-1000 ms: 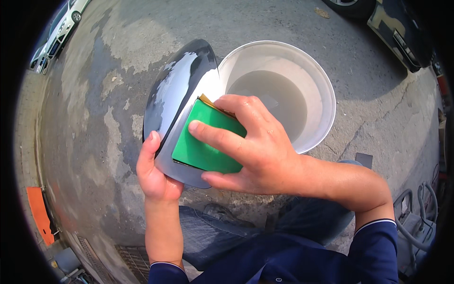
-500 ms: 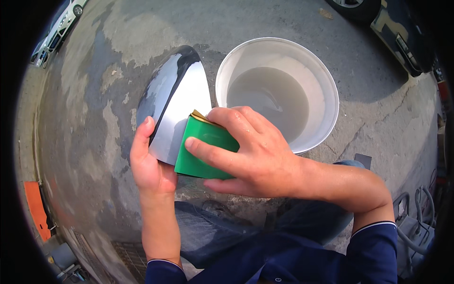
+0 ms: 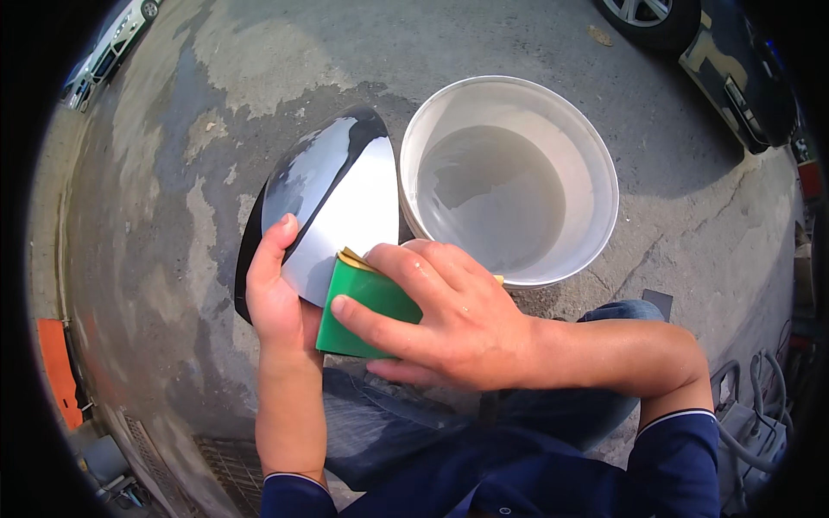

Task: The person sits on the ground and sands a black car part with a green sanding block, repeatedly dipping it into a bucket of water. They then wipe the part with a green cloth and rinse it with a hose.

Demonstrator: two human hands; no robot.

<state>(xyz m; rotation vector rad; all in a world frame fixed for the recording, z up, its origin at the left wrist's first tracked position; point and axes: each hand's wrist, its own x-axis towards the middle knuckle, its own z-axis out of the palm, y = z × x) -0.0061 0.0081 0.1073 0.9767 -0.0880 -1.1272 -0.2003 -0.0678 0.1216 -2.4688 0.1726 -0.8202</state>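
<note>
A glossy car mirror cover (image 3: 358, 203), dark along one side and bright silver on the other, rests in my left hand (image 3: 281, 302). My left thumb lies over its edge while the other fingers are hidden beneath it. My right hand (image 3: 462, 315) is closed around a green sanding block (image 3: 363, 306). A folded yellowish sheet (image 3: 356, 261), looking like sandpaper, peeks out along the block's top edge. The block is at the cover's lower right end; whether it touches the surface I cannot tell. Water drops glisten on my right knuckles.
A white bucket (image 3: 609, 186) with cloudy water (image 3: 492, 194) stands just beyond my right hand, beside the cover. A car wheel (image 3: 648, 17) and dark bodywork are at the upper right. Grey hoses (image 3: 760, 388) lie lower right; an orange piece (image 3: 59, 371) sits far left.
My hands have come slightly nearer with the cover and block. The cover has tilted, showing more of its dark left edge. Both holds are unchanged.
</note>
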